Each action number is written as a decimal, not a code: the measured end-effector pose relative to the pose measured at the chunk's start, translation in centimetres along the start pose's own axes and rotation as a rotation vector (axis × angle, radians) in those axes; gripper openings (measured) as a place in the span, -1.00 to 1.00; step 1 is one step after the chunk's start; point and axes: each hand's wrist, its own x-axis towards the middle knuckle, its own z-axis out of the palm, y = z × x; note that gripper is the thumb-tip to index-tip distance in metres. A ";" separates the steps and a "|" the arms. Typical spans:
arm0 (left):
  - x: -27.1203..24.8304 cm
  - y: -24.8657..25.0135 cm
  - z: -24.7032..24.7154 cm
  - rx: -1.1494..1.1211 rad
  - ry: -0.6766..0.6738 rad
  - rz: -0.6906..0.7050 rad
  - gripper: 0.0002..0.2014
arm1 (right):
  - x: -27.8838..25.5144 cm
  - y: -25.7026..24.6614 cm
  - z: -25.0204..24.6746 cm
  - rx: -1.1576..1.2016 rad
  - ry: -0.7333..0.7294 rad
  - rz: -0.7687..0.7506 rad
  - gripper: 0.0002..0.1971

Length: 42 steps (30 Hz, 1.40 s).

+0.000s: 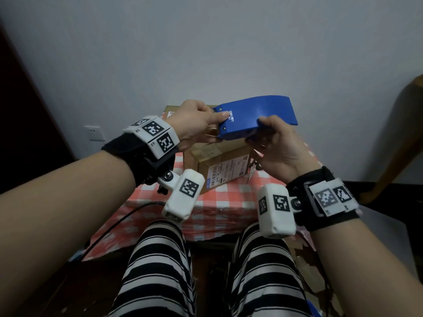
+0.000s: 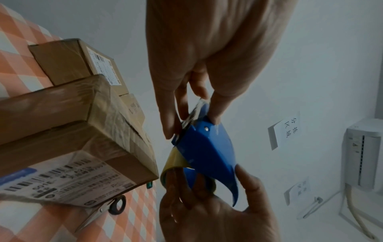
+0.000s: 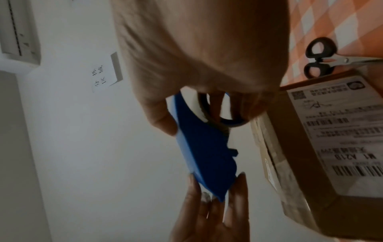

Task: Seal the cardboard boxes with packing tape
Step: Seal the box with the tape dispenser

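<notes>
A blue tape dispenser point(image 1: 256, 115) is held in the air above the cardboard boxes. My left hand point(image 1: 212, 124) pinches its cutter end between thumb and fingers, where a clear tape end point(image 2: 196, 109) shows. My right hand point(image 1: 258, 131) grips the rear, thumb on the blue shell point(image 3: 203, 147) and fingers through the yellowish tape roll point(image 2: 174, 160). A labelled cardboard box point(image 1: 219, 161) sits just below the hands, its top covered in wrinkled tape point(image 2: 116, 114). A second box point(image 2: 60, 60) lies behind it.
The boxes rest on a small table with a red-and-white checked cloth point(image 1: 229, 211). Black-handled scissors point(image 3: 319, 57) lie beside the near box on the right. My striped legs point(image 1: 160, 266) are under the table's front edge. A wooden chair point(image 1: 407, 133) stands to the right.
</notes>
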 end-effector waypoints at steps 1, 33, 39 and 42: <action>0.0 0.0 0.1 0.010 -0.008 0.001 -0.68 | 0.1 0.0 -0.1 0.038 0.014 -0.022 -0.86; -0.8 0.1 -0.9 0.087 -0.151 -0.284 -0.67 | 1.4 0.6 -1.0 0.294 0.060 -0.204 -0.29; -0.5 -0.5 -1.7 0.031 -0.040 -0.295 -0.84 | 1.8 0.5 -0.4 0.006 0.016 -0.250 -0.60; 0.0 -0.8 -1.9 0.112 -0.009 -0.317 -0.89 | 2.5 0.9 -0.3 -0.096 0.021 -0.263 -0.49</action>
